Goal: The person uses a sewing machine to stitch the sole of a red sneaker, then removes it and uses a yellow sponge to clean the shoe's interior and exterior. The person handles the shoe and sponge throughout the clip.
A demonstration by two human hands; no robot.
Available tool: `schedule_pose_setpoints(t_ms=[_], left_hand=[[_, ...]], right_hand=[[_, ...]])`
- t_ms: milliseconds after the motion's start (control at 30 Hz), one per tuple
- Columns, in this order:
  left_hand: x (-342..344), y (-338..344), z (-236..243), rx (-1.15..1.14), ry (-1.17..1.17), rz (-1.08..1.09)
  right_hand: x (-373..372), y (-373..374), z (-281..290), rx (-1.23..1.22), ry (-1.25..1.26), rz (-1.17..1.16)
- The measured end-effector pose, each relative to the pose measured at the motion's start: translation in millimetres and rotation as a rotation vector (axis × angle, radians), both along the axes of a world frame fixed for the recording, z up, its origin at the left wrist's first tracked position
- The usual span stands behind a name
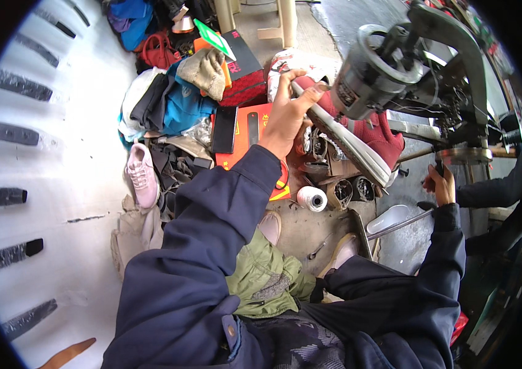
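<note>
My left hand [285, 117] grips one end of a red shoe [389, 142] with a thick white sole, the thumb over the sole's edge. The shoe is tilted on its side, its sole facing me, under the metal head of a shoe-stitching machine [359, 74]. The machine hides part of the red upper, and I cannot tell whether a needle is in it. Lower right, my right hand [441, 186] is closed round a small dark crank handle [439, 165] beside the machine's round metal wheel [467, 155]. Thread strands hang about the mechanism.
Beneath the shoe are a white thread spool [312, 198] and several small containers [339, 193]. A red-orange box [250, 123] bears a dark phone [224, 130]. Left of it lie a pink sneaker [142, 176] and piled cloth. A metal bar [401, 222] crosses near my right forearm.
</note>
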State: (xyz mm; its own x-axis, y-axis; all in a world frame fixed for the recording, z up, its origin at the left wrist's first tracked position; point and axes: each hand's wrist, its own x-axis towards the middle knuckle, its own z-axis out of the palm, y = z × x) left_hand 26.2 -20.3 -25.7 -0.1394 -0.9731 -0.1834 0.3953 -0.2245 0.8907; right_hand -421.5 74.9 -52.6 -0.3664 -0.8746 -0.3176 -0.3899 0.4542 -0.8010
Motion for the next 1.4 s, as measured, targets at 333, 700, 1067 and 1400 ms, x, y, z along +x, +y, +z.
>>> schedule_pose_setpoints(t_ms=[333, 700, 1067, 1400], left_hand=[[1.2, -1.0, -1.6, -0.046, 0.206, -0.050], [2.8, -2.6, -2.7, -0.219, 0.053, -0.025], [-2.0, 4.9, 22.0, -0.942, -0.620, 0.343], [2.2, 0.5, 5.6, -0.150, -0.173, 0.104]], right_hand=[[-34.0, -0.6, 87.9, -0.486, 0.171, -0.033], [-133.4, -8.1, -13.9, -0.316, 0.131, -0.239], [-19.0, -1.4, -19.7, -0.029, 0.174, 0.056], [-23.4, -3.5, -14.1, -0.021, 0.040, 0.022]])
